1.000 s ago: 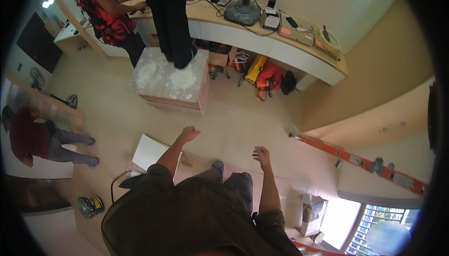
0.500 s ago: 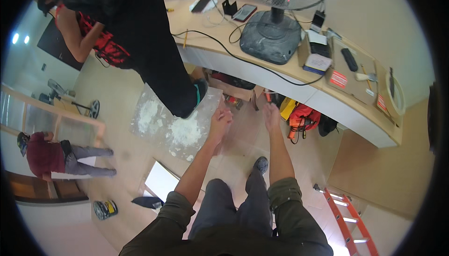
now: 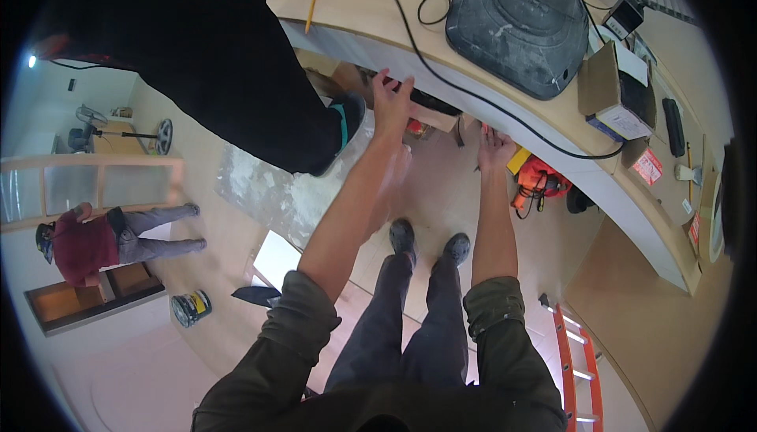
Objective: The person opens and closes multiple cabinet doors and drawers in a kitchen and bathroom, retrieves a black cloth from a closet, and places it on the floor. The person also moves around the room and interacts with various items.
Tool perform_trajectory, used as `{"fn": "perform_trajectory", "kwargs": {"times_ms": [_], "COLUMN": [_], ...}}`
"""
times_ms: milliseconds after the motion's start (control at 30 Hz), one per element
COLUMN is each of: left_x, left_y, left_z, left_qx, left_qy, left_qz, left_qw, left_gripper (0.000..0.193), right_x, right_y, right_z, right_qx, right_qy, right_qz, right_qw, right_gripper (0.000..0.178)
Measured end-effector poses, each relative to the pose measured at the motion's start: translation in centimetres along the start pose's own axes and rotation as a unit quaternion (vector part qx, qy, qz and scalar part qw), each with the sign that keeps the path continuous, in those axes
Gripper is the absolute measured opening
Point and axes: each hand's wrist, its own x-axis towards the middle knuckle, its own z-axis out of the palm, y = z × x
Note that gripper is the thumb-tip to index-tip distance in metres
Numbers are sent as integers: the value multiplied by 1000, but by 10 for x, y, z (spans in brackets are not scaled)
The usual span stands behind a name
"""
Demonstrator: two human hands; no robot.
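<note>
Both my arms reach forward to the front edge of a long pale wooden counter (image 3: 347, 7). Near its white front panel, my left hand (image 3: 392, 104) is raised with the fingers apart and nothing visible in them. My right hand (image 3: 495, 148) is lower and to the right, fingers stretched toward the panel's lower edge. It appears to hold nothing. In the space beneath the counter, between and beyond my hands, lies an open cardboard box (image 3: 432, 116). A red-orange bag (image 3: 544, 177) with a dark cord rests to the right of my right hand.
Close on my left stands a person in black trousers (image 3: 236, 77), by a powder-covered sheet (image 3: 256, 183). A fan base (image 3: 512, 33), pencil (image 3: 312, 10) and carton (image 3: 607, 85) sit on the counter. An orange ladder (image 3: 566, 353), bucket (image 3: 191, 308) and another person (image 3: 87, 246) are farther off.
My view has come closer to the counter. Both hands have moved forward to its front edge, the left one higher with its fingers spread. My feet now stand side by side.
</note>
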Motion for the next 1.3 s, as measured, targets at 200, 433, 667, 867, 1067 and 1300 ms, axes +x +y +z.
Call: {"fn": "perform_trajectory", "kwargs": {"times_ms": [200,433,667,867,1067,1300], "left_x": [33,23,6,-21,-15,-12], "left_y": [2,-18,-21,-33,-36,-36], "left_z": [3,-7,-4,-15,-16,-4], "left_qx": [-99,-103,-119,-127,-155,-155], "left_qy": [-16,-35,-47,-12,-27,-9], "left_qz": [-133,-92,-81,-75,-69,-32], "left_qw": [986,990,988,989,985,987], "left_gripper": [116,115,109,109,107,106], "right_x": [-5,-18,-21,-68,-67,-170], "right_y": [12,22,22,32,26,-32], "right_z": [-10,-27,-32,-61,-48,26], "right_qx": [4,-15,-37,-47,-71,-514], "right_qy": [60,61,80,77,57,-75], "right_qz": [-25,-44,-38,-18,-35,-34], "right_qw": [998,997,995,996,995,854], "right_gripper": [35,31,21,44,30,16]}}
